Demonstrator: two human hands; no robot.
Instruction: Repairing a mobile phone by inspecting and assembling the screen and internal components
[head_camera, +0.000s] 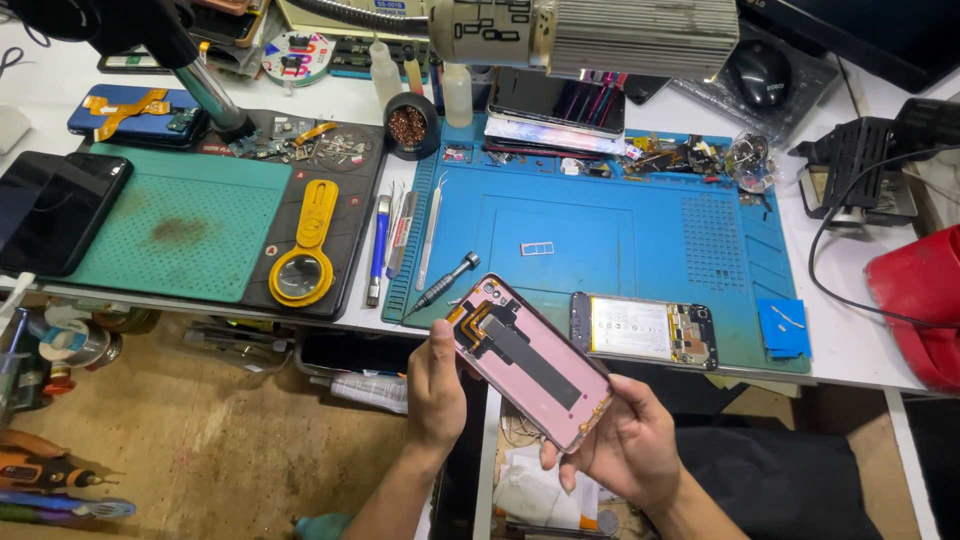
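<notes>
White workbench (860, 350) above a dusty brown floor (200, 450).

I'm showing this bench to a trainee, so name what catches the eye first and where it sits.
First, the pink phone back panel held at the front edge between the left hand and right hand. Behind it lies the bright blue work mat, with an opened phone body on its near edge. The green mat lies to the left.

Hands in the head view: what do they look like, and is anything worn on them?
Both the left hand and right hand are bare: no gloves, rings or watch show. Forearms are uncovered too, with no sleeves in view. Fingers have short nails.
</notes>
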